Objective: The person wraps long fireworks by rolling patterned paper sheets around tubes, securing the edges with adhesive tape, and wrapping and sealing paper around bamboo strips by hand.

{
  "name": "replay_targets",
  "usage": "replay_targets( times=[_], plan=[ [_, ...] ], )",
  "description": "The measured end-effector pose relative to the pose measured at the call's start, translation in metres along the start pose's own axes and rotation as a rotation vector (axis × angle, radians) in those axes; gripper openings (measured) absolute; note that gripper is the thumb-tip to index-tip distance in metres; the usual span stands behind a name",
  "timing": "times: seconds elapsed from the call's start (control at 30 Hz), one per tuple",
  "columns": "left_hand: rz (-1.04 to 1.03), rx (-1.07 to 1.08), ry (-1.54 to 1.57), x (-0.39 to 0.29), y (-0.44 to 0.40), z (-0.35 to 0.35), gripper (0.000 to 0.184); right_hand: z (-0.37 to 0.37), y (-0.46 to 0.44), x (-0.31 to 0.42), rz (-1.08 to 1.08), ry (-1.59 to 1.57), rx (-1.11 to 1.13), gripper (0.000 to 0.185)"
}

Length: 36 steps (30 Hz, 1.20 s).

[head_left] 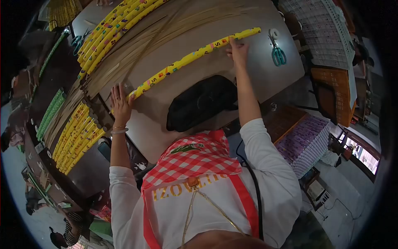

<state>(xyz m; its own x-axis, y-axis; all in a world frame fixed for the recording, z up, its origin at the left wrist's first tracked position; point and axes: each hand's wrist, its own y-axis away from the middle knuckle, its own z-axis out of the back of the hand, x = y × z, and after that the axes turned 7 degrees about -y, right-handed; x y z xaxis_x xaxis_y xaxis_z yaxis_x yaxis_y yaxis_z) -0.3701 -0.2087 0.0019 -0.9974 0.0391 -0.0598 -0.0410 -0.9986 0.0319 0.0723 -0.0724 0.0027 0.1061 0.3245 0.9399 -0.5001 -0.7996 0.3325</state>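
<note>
My left hand [120, 104] and right hand [238, 52], fingers parted, touch the yellow tube [185, 62], slanting far-right from the bench's [275, 79] left edge.

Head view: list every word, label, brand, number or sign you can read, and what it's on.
"S": on the lone yellow tube, more than once; its other small prints are not safely legible.
"OZ": orange letters on the white shirt; the rest is upside down and partly covered, unclear.
Unreadable: faint mark on the black bag; prints on the yellow tubes at upper left.
Numbers: none legible.
</note>
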Motion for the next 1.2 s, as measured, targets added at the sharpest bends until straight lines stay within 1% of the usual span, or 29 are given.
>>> replay_targets(
  times=[0.03,0.07,0.1,0.13,0.17,0.23,0.27,0.3,0.33,0.37,0.43,0.47,0.53,0.57,0.63,0.67,0.7,0.77,0.8,0.83,0.9,0.93,1.0,1.03,1.07,1.13,1.17,1.2],
  plan=[
    [-0.001,0.0,-0.005,0.0,0.002,0.001,0.068,0.0,0.001,0.005,-0.046,-0.17,0.013,0.078],
    [-0.015,-0.03,0.008,-0.001,0.003,0.001,0.067,0.0,-0.003,0.005,-0.045,-0.175,0.015,0.078],
    [-0.029,-0.061,0.023,-0.001,0.004,-0.001,0.066,-0.002,-0.009,0.007,-0.083,-0.18,-0.019,0.063],
    [-0.017,-0.105,0.012,-0.002,0.005,-0.004,0.059,-0.003,-0.012,0.008,-0.123,-0.185,-0.055,0.05],
    [-0.019,-0.108,0.009,-0.002,0.006,-0.006,0.059,-0.004,-0.012,0.008,-0.122,-0.19,-0.055,0.05],
    [-0.008,-0.076,-0.051,-0.003,0.009,-0.002,0.05,-0.014,0.001,0.017,-0.114,-0.115,-0.057,0.053],
    [-0.013,-0.153,-0.046,-0.006,0.011,-0.003,0.044,-0.02,0.005,0.011,-0.12,-0.122,-0.046,0.053],
    [-0.005,-0.152,-0.057,-0.006,0.01,-0.001,0.044,-0.027,0.009,0.0,-0.077,-0.072,-0.067,0.054],
    [-0.028,-0.205,-0.073,-0.008,0.011,-0.001,0.042,-0.029,0.01,-0.014,-0.032,-0.018,-0.091,0.057],
    [-0.052,-0.259,-0.085,-0.008,0.011,0.0,0.041,-0.03,0.004,-0.033,-0.033,-0.019,-0.086,0.057],
    [-0.063,-0.275,-0.034,-0.006,0.012,-0.003,0.04,-0.027,-0.019,-0.07,0.281,0.162,-0.016,0.073],
    [-0.059,-0.261,-0.04,-0.003,0.012,-0.009,0.04,-0.025,-0.018,-0.071,0.288,0.16,-0.014,0.073],
    [-0.055,-0.26,-0.042,0.003,0.011,-0.015,0.041,-0.022,-0.007,-0.063,0.314,0.11,0.129,0.079],
    [-0.049,-0.245,-0.057,0.005,0.01,-0.019,0.041,-0.018,0.001,-0.06,0.325,0.11,0.128,0.079],
    [-0.041,-0.238,-0.067,0.01,0.008,-0.026,0.042,-0.016,0.033,-0.036,0.231,0.192,0.214,0.088],
    [-0.065,-0.259,-0.05,0.01,0.007,-0.028,0.044,-0.016,0.031,-0.037,0.17,0.074,0.229,0.09],
    [-0.089,-0.275,-0.035,0.011,0.006,-0.027,0.045,-0.022,0.032,-0.033,0.177,0.074,0.233,0.09],
    [-0.065,-0.246,-0.043,0.01,0.006,-0.026,0.045,-0.035,0.035,-0.025,0.042,0.038,0.055,0.091],
    [-0.045,-0.21,-0.05,0.008,0.008,-0.025,0.046,-0.041,0.029,-0.026,0.012,0.258,0.017,0.099],
    [-0.042,-0.213,-0.051,0.008,0.008,-0.024,0.046,-0.042,0.029,-0.031,0.015,0.257,0.02,0.099],
    [-0.006,-0.157,-0.039,0.008,0.005,-0.024,0.049,-0.048,0.034,-0.033,0.116,0.4,0.004,0.108],
    [0.005,-0.17,-0.038,0.009,0.003,-0.024,0.049,-0.051,0.04,-0.032,0.233,0.477,-0.015,0.115],
    [0.028,-0.093,-0.037,0.009,0.002,-0.026,0.052,-0.046,0.059,-0.016,0.055,0.531,0.158,0.119],
    [0.042,-0.059,-0.027,0.008,0.001,-0.023,0.055,-0.047,0.062,-0.017,0.068,0.881,0.229,0.123],
    [0.05,-0.065,-0.022,0.007,0.0,-0.022,0.055,-0.046,0.062,-0.019,0.079,0.885,0.232,0.123],
    [0.054,-0.056,-0.02,0.006,0.001,-0.021,0.055,-0.042,0.057,-0.033,0.106,0.763,0.214,0.121],
    [0.061,-0.057,-0.017,0.006,0.001,-0.022,0.055,-0.043,0.043,-0.042,0.088,0.558,0.128,0.117],
    [0.053,-0.072,-0.016,0.006,0.001,-0.023,0.055,-0.043,0.031,-0.047,0.091,0.563,0.133,0.117]
  ],
)
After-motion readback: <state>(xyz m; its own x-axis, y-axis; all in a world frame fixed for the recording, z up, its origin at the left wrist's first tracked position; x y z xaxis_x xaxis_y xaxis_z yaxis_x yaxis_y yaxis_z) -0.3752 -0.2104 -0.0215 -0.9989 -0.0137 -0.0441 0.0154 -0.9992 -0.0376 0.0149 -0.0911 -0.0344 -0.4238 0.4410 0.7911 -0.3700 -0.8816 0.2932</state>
